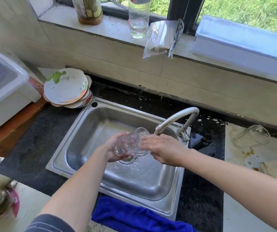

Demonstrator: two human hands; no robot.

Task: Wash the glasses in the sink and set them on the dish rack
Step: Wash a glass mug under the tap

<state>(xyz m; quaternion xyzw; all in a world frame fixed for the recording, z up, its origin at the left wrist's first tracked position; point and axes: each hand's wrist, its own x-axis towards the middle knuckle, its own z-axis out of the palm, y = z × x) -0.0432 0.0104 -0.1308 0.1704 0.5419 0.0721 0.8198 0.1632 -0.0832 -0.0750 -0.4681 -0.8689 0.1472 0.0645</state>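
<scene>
The single head-worn camera is looking steeply down, from close above, at the steel sink; the window sill is crossing the upper frame.

Stacked plates on counter; blue cloth; bottle on windowsill.

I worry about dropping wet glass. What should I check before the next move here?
1. Left hand grips the glass: ok.
2. Right hand steadies it, flat fingers touching: ok.
3. Faucet water running: ok.
4. Glass rinsed clean: cannot tell.
5. Dish rack located: not ok, none in view; a second glass sits right of the sink.
</scene>
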